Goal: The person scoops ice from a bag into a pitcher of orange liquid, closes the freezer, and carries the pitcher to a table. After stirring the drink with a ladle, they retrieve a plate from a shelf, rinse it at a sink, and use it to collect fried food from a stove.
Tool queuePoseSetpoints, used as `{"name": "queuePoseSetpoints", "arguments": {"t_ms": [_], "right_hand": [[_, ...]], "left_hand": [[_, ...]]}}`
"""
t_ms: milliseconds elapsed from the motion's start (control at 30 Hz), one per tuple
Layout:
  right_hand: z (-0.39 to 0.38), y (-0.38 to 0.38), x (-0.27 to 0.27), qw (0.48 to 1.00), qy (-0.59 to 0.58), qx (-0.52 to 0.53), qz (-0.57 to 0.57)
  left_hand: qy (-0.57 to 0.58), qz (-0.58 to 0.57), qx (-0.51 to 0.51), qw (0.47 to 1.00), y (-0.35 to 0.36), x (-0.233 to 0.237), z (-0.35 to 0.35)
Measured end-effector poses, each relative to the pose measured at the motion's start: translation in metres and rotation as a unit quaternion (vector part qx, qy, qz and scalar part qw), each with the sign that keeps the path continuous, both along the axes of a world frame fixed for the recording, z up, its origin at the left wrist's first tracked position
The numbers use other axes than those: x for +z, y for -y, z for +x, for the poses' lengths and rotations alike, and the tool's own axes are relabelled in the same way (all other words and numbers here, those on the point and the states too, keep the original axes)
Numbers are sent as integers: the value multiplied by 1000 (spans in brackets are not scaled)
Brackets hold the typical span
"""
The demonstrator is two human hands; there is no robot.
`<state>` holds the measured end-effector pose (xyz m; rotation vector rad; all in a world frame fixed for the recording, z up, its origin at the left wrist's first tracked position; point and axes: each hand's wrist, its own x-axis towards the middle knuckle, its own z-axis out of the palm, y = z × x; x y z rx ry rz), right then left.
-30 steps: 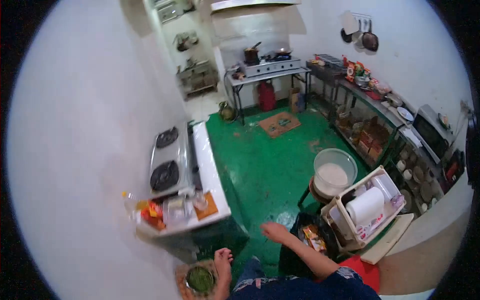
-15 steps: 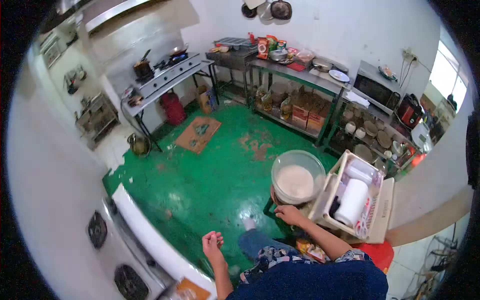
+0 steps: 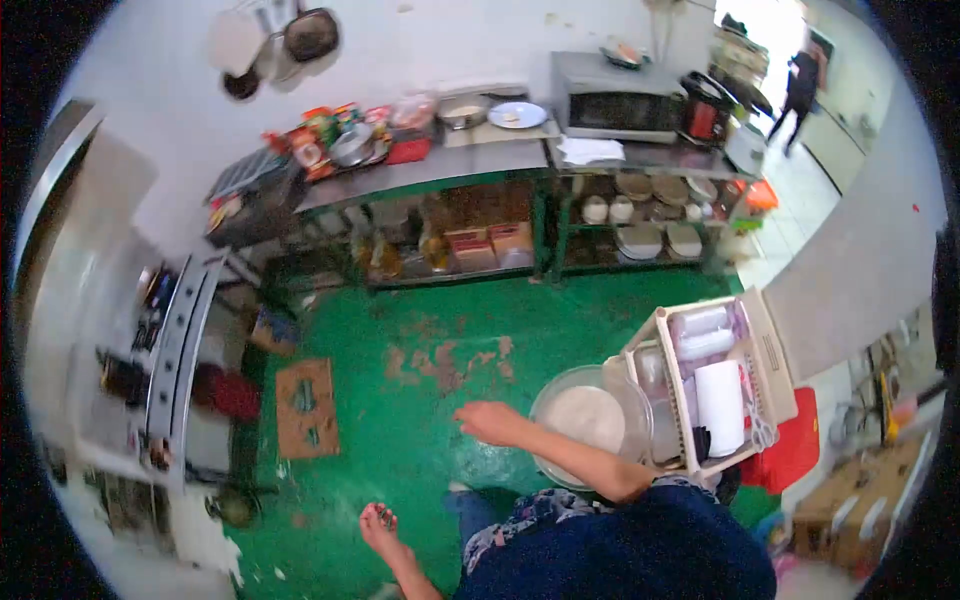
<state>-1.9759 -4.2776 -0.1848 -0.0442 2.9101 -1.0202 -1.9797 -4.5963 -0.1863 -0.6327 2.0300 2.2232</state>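
My left hand (image 3: pixel 380 526) is low over the green floor, its fingers curled in, with a small dark patch among them that I cannot make out. My right hand (image 3: pixel 490 423) reaches across in front of me, fingers loosely closed, and nothing shows in it. Beneath my right forearm stands a clear plastic tub (image 3: pixel 548 402) with a pale, whitish content (image 3: pixel 588 415). The forearm hides part of the tub, and the hand is apart from it on the left. Right of the tub is a cream plastic crate (image 3: pixel 684 440) holding a white roll (image 3: pixel 719 408) and scissors (image 3: pixel 762 432).
Cardboard (image 3: pixel 308 425) lies on the green floor (image 3: pixel 400 300). A stove (image 3: pixel 180 340) stands left. A steel table (image 3: pixel 470 165) with food packets, pans and a plate (image 3: pixel 518 115) runs along the back, beside a microwave (image 3: pixel 620 110). A red stool (image 3: pixel 790 440) stands right; a person (image 3: pixel 800 85) is far off.
My view has turned to the right, so the back table and microwave show more centrally and a distant person appears. My right hand has moved left, away from the tub's edge; my left hand is lower.
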Motion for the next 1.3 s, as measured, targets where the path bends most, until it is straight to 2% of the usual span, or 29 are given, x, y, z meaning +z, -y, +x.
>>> {"name": "queuePoseSetpoints", "arguments": {"t_ms": [67,133,167,200,233,300,367,400,467,500,533,600,700,867,933,967,1033,1133,1200,1233,1267,1300], "right_hand": [[-21,-15,-17,997,-17,-67,-33],[-28,-42,-58,988,-49,-143,-20],[-19,-58,-68,980,13,-198,-15],[-32,-75,-77,958,72,-279,-20],[-27,-91,-94,948,64,-313,-19],[-16,-97,-113,930,71,-358,-30],[-15,-110,-108,864,65,-497,-47],[-17,-117,-100,857,66,-508,-54],[-22,-144,-87,767,34,-627,-130],[-24,-159,-98,746,-10,-657,-110],[-26,-178,-104,737,-7,-667,-112],[-34,-220,-111,643,-32,-739,-199],[-47,-298,-151,613,-79,-775,-132],[-61,-430,-205,504,-100,-835,-194],[-58,-477,-231,465,-92,-857,-202],[-56,-499,-249,447,-89,-866,-208],[-54,-534,-289,414,-86,-878,-225],[-34,-599,-361,395,-100,-894,-184],[-22,-649,-418,373,-56,-911,-169],[-18,-669,-447,362,-56,-913,-177],[-11,-689,-471,384,-52,-906,-169],[-3,-710,-493,410,-48,-897,-159]], "left_hand": [[11,-22,-42,999,-19,-13,-73],[14,10,-93,996,-46,-24,-146],[20,-1,-119,993,-64,-24,-180],[-4,-24,-224,974,-107,-19,-255],[-29,-27,-296,955,-149,-17,-284],[-50,-64,-376,923,-220,-23,-333],[-57,-62,-476,875,-301,-3,-355],[-64,-60,-507,857,-341,-3,-359],[-80,-70,-591,800,-416,-17,-364],[-87,-83,-639,759,-451,-27,-364],[-84,-84,-650,751,-485,-34,-358],[-58,-88,-706,700,-541,-46,-345],[-24,-111,-735,668,-623,-86,-327],[92,-135,-784,598,-735,-137,-288],[121,-194,-778,586,-784,-160,-271],[109,-200,-797,559,-807,-200,-269],[110,-218,-810,534,-847,-240,-255],[102,-229,-837,486,-922,-321,-233],[154,-201,-817,518,-972,-381,-221],[144,-200,-815,524,-991,-410,-215],[144,-209,-817,518,-1010,-439,-211],[154,-168,-816,531,-1030,-469,-212]]}}
